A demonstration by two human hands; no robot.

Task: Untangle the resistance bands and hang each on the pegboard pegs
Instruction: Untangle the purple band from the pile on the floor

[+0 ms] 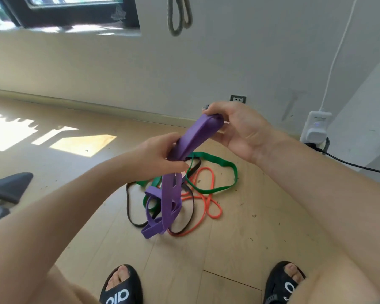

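A wide purple band (pixel 170 194) hangs doubled between my hands, its lower loops trailing onto the floor. My right hand (pixel 235 130) pinches its top fold, fingers curled round it. Lower down, my left hand (pixel 160 156) grips the same band. On the wooden floor beneath lies a tangle: a green band (pixel 219 165), an orange band (pixel 208 207) and a thin black band (pixel 130 213), looped through one another. A grey band (pixel 180 16) hangs on the white wall above; its peg is out of frame.
A wall socket (pixel 238 98) sits low on the wall. A white plug adapter (pixel 316 128) with a black cable (pixel 355 165) is at the right. Dark chair legs (pixel 9 187) stand at the left. My sandalled feet (pixel 123 286) are at the bottom edge.
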